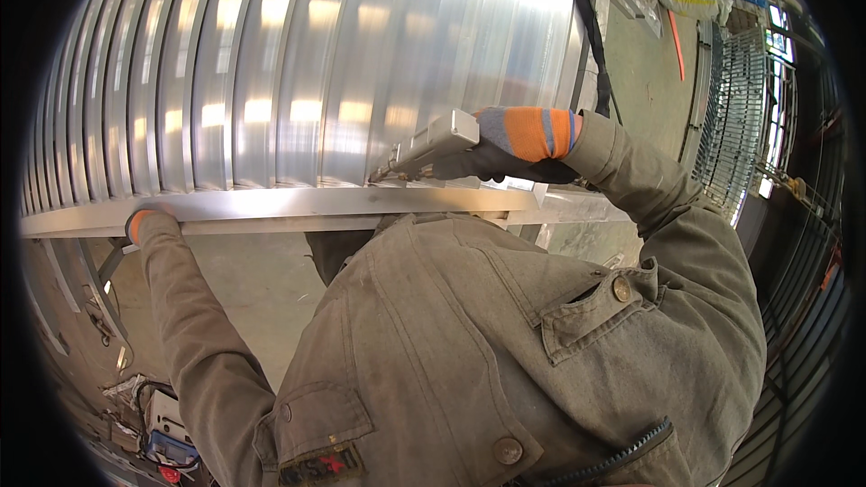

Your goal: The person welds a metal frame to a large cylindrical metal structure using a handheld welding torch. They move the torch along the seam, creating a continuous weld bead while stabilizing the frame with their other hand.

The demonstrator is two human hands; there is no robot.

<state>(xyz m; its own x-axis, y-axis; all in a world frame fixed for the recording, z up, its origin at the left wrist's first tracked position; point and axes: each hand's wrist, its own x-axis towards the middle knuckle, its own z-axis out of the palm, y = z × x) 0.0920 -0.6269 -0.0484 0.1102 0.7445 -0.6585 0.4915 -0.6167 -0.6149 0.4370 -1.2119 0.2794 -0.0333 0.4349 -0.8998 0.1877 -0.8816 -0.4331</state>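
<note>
My right hand (528,140), in an orange, grey and black glove, is closed around a grey handheld welding gun (440,139). Its narrow nozzle points down and left to the joint between a shiny ribbed metal panel (302,63) and the flat metal bar (298,205) along its near edge. Whether the tip touches the metal I cannot tell. No spark or glow shows at it. At the left end of the bar is my left hand (138,222); only a bit of orange glove shows past the sleeve, and its fingers are hidden.
A thick black cable (591,27) runs down along the panel's right side towards my right wrist. Metal frame legs (99,284) stand below the bar at left. Equipment with a blue part (171,446) sits on the floor at lower left. Stacked metal grating (731,108) lies at far right.
</note>
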